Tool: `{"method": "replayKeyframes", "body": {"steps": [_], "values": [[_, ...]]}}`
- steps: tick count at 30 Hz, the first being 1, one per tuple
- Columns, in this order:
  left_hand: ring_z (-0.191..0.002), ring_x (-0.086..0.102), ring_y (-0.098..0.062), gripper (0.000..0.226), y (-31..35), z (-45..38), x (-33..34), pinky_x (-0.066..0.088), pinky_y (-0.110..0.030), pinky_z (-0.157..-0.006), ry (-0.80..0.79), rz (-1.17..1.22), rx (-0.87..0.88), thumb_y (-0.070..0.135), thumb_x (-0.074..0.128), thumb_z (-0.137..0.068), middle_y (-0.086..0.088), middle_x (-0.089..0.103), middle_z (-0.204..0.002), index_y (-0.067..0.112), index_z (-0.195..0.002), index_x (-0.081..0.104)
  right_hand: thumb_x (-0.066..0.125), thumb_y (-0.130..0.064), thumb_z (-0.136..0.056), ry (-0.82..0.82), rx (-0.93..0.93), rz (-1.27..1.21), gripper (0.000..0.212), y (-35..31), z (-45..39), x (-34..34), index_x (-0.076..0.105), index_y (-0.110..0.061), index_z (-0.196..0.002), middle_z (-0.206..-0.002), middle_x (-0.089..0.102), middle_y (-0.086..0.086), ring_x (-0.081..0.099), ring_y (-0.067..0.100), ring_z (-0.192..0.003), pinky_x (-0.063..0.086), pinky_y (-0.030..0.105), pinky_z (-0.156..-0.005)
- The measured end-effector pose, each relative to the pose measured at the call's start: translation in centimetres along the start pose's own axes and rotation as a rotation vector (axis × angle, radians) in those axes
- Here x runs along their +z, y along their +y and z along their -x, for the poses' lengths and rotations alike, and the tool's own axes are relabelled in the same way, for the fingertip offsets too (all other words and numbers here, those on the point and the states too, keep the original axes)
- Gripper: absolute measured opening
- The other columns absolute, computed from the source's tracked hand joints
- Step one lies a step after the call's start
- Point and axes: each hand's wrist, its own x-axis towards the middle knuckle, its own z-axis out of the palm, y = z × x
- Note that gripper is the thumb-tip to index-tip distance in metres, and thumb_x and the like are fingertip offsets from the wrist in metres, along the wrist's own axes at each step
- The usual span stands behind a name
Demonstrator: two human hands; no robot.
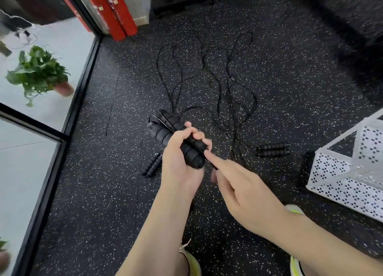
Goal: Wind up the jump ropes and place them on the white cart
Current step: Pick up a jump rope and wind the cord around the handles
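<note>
While loose ropes point(217, 79) sprawl over the floor point(103, 193) beside the white cart point(335, 178), the left hand point(180, 159) curls tight round two black handles point(176, 135) held above the floor. The right hand point(244, 193) points its forefinger at their lower end, other fingers folded; whether it pinches cord, I cannot tell.

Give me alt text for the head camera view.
The left hand grips two black jump rope handles while the right hand pinches the cord. More ropes sprawl on the speckled floor, a white cart at right.
</note>
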Motion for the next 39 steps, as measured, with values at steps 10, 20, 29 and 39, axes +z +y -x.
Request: {"method": "replayKeyframes", "body": {"steps": [10,20,29,39], "values": [[-0.092,0.071,-0.021,0.014,-4.7,2.6,1.8,0.059,-0.039,-0.087,0.106,-0.454,0.095,0.002,0.063,-0.095,-0.006,0.077,-0.094,0.009,-0.106,0.068,0.027,-0.074,-0.097,0.228,0.752,-0.566,0.058,-0.5,-2.3,-0.1,0.072,-0.039,-0.112,-0.097,0.077,-0.014,0.069,0.004,-0.093,0.054,0.036,-0.086],[-0.097,0.073,-0.009,0.019,-7.0,4.2,2.8,0.058,-0.026,-0.086,-0.019,-0.495,0.019,0.007,0.063,-0.099,0.002,0.078,-0.110,0.021,-0.101,0.075,0.030,-0.057,-0.105,0.460,0.756,-0.343,0.065,0.0,-1.9,-1.1,0.074,-0.020,-0.075,-0.069,0.073,-0.001,0.068,0.020,-0.072,0.051,0.038,-0.068],[-0.102,0.071,-0.013,0.038,-4.8,1.9,1.3,0.054,-0.033,-0.092,-0.091,-0.555,0.058,0.009,0.081,-0.082,0.001,0.074,-0.108,0.012,-0.116,0.065,0.031,-0.035,-0.109,0.349,0.547,0.072,0.057,2.0,-3.0,-3.8,0.041,-0.021,-0.055,-0.052,0.049,-0.004,0.046,0.012,-0.053,0.033,0.016,-0.051],[-0.148,0.024,-0.010,0.110,-3.3,1.5,-3.4,0.004,-0.048,-0.123,-0.360,-2.253,0.584,0.067,0.085,-0.060,0.017,0.038,-0.156,0.045,-0.153,0.032,0.032,-0.047,-0.103,0.081,0.416,0.589,0.049,4.9,-2.5,-3.6,0.046,-0.018,-0.067,-0.051,0.039,0.000,0.038,0.028,-0.050,0.032,0.033,-0.054]]}}
